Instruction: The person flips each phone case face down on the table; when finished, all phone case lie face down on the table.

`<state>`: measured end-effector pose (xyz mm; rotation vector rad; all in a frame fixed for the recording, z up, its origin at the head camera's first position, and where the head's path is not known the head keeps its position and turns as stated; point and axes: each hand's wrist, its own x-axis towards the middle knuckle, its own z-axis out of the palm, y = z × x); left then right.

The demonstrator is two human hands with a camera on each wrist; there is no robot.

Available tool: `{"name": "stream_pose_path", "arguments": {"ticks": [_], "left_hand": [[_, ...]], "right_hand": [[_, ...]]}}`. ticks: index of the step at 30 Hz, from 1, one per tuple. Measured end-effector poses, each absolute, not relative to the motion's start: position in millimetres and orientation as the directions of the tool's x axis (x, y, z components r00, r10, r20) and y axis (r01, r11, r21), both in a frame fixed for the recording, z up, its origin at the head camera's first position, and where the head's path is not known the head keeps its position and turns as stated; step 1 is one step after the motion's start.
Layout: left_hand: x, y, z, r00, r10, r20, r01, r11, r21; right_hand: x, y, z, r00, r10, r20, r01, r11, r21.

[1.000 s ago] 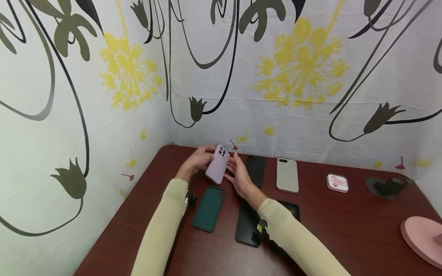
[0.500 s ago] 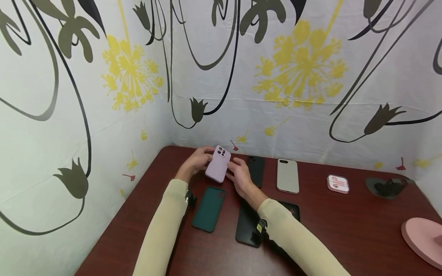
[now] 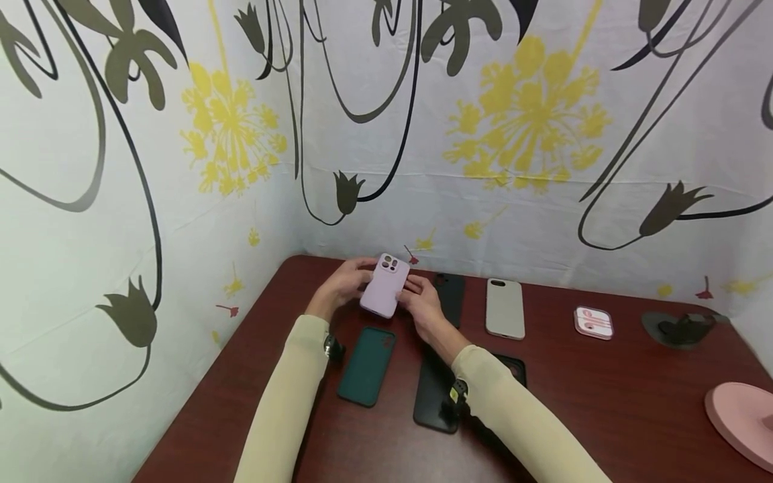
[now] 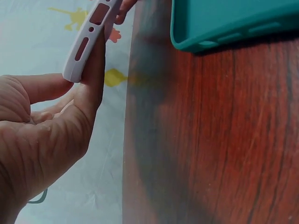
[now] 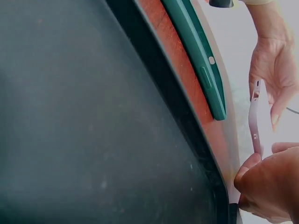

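Note:
A lilac phone case (image 3: 384,288) with camera cutouts at its top is held up near the back left of the table. My left hand (image 3: 345,282) pinches its left edge, and in the left wrist view the thumb (image 4: 46,87) and fingers grip one end beside the side slots. At the opposite edge my right hand (image 3: 423,307) pinches the case, its fingertips at the lower corner in the right wrist view. Just below the hands lies a green phone case (image 3: 366,365), open side up. Under my right forearm is a black case (image 3: 430,399), partly hidden by the sleeve.
Behind my right hand lies a dark phone case (image 3: 449,298), with a light grey case (image 3: 506,318) to its right. Farther right are a small clear box with earphones (image 3: 594,323), a black holder on a round base (image 3: 682,330) and a pink disc (image 3: 739,416). Patterned cloth walls border the table.
My right hand has drawn its spread fingers in and now pinches the right edge of the lilac case. The case has tilted slightly to the right; my left hand keeps its hold.

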<state>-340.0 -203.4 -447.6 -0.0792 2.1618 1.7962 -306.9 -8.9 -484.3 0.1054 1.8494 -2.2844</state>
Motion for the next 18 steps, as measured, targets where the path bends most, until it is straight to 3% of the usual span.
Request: {"name": "stream_pose_path", "arguments": {"ticks": [18], "left_hand": [[-337.7, -194.9, -445.0, -0.930, 0.184, -0.317, -0.225, 0.397, 0.890]], "right_hand": [[-308.0, -13.1, -479.7, -0.994, -0.022, -0.110, 0.111, -0.063, -0.992]]}}
